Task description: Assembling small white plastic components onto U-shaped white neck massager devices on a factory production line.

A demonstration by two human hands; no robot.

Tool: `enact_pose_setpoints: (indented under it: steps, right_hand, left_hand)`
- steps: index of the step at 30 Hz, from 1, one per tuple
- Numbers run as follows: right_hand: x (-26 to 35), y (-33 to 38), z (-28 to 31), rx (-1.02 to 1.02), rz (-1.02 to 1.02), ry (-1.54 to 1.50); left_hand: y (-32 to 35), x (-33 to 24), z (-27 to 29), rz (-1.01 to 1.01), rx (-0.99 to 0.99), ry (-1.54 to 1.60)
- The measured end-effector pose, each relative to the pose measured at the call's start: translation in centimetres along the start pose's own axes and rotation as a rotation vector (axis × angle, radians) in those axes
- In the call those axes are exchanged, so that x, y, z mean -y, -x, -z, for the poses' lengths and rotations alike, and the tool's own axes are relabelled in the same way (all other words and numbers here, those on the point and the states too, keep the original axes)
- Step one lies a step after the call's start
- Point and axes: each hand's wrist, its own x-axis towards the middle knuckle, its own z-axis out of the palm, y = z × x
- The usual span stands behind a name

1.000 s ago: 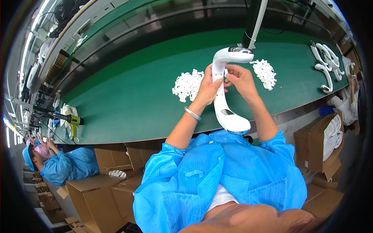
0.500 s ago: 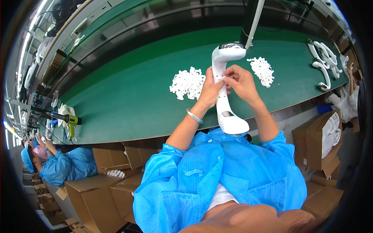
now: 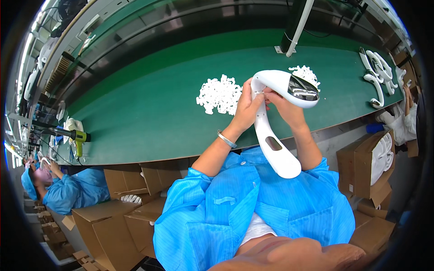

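Two piles (image 3: pixel 220 94) flank the curved device (image 3: pixel 276 156) left hand (image 3: pixel 246 109) holds; its head (image 3: pixel 280 82) overlaps right hand (image 3: pixel 290 113), grip unclear.

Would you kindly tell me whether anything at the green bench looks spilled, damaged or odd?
Nothing clearly stands out. The small white parts lie loose, without a tray, but are gathered in two heaps, and the held curved white piece shows no visible damage.
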Motion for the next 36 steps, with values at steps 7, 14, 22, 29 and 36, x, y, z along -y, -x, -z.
enact_pose_setpoints:
  steps: [7,14,22,29,36]
  right_hand:
    - [2.3,-0.1,-0.1,0.045,-0.129,-0.069]
    - [2.6,0.9,0.3,-0.05,-0.173,-0.533]
    - [-0.6,1.3,-1.2,-0.014,-0.249,-0.388]
    - [-3.6,0.3,-0.7,0.049,-0.456,-0.405]
    - [-5.8,0.3,0.1,-0.236,-0.241,-0.136]
  left_hand:
    - [0.3,0.2,-0.2,-0.106,-0.01,-0.289]
    - [0.8,0.5,-0.9,-0.259,-0.118,-0.326]
    - [0.7,0.0,-2.0,-0.025,-0.203,0.004]
    - [-1.5,4.3,-0.4,0.156,-0.249,0.268]
    - [0.2,4.7,-1.4,0.436,-0.11,0.305]
